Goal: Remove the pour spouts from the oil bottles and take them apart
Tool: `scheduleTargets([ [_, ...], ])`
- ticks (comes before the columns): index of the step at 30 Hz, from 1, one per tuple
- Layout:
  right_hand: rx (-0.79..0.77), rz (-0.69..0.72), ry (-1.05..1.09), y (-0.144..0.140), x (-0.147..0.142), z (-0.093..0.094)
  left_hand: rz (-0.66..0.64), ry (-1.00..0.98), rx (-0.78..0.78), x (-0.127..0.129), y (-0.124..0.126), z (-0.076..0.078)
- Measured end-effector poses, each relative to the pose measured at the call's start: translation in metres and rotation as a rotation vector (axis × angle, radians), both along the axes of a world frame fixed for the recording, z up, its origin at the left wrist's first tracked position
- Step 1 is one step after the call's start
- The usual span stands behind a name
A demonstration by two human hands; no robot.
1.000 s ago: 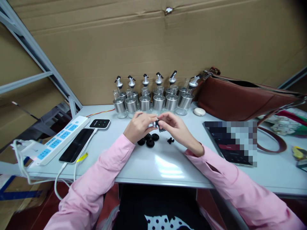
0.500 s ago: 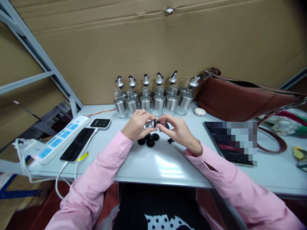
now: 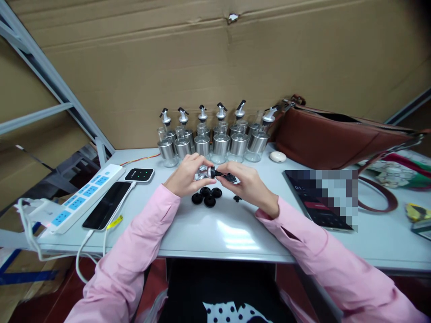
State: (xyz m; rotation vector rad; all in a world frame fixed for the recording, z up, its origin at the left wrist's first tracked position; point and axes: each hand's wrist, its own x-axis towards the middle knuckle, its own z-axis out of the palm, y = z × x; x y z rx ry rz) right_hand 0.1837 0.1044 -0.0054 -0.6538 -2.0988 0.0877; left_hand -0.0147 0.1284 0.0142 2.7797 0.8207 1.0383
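Observation:
My left hand (image 3: pixel 186 176) is closed around a silver pour spout (image 3: pixel 209 172), held sideways above the table. Thumb and fingers of my right hand (image 3: pixel 249 181) pinch the black stopper end (image 3: pixel 218 172) on the spout's right side; whether it is fully seated cannot be made out. Below the hands lie several black round caps (image 3: pixel 209 201). Small black pieces (image 3: pixel 237 198) rest under my right hand, partly hidden by it. Behind stand two rows of glass bottles with steel sleeves (image 3: pixel 202 146); several carry silver spouts with black flip tops (image 3: pixel 221 111).
At the left are a power strip (image 3: pixel 79 202), a phone (image 3: pixel 107 206) with a white cable and a small black device (image 3: pixel 139 175). A white round case (image 3: pixel 278 156), a tablet (image 3: pixel 313 197) and a brown bag (image 3: pixel 323 139) lie to the right. Cardboard (image 3: pixel 188 58) stands behind.
The spout has turned slightly between my hands, and more of the black stopper end now shows. My right fingers have shifted a little to the right along it. The view has moved slightly.

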Motion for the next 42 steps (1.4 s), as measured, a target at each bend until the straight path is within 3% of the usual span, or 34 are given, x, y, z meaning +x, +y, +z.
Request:
scheduleTargets([
  [7, 0.083, 0.021, -0.064, 0.0, 0.003, -0.002, 0.007, 0.001, -0.219, -0.002, -0.002, 0.004],
  [14, 0.146, 0.004, -0.055, -0.002, 0.001, -0.003, -0.092, -0.174, -0.614, -0.004, 0.001, 0.003],
  [17, 0.153, -0.042, -0.001, -0.001, 0.006, -0.002, -0.028, -0.264, -0.692, -0.016, 0.014, -0.003],
  [20, 0.121, -0.174, 0.166, 0.001, 0.013, 0.001, 0.177, -0.394, -0.577, -0.034, 0.033, -0.014],
  [23, 0.08, -0.236, 0.176, 0.002, 0.016, 0.001, 0.26, -0.304, -0.535, -0.04, 0.047, -0.033],
  [30, -0.132, -0.054, -0.068, -0.003, 0.011, -0.002, 0.355, -0.156, -0.318, -0.012, 0.044, -0.074],
  [38, -0.275, 0.074, -0.206, -0.005, 0.005, -0.006, 0.336, 0.045, -0.31, -0.012, 0.041, -0.08],
  [42, -0.239, 0.091, -0.194, -0.001, 0.0, -0.015, 0.339, 0.048, -0.317, -0.011, 0.041, -0.081],
])
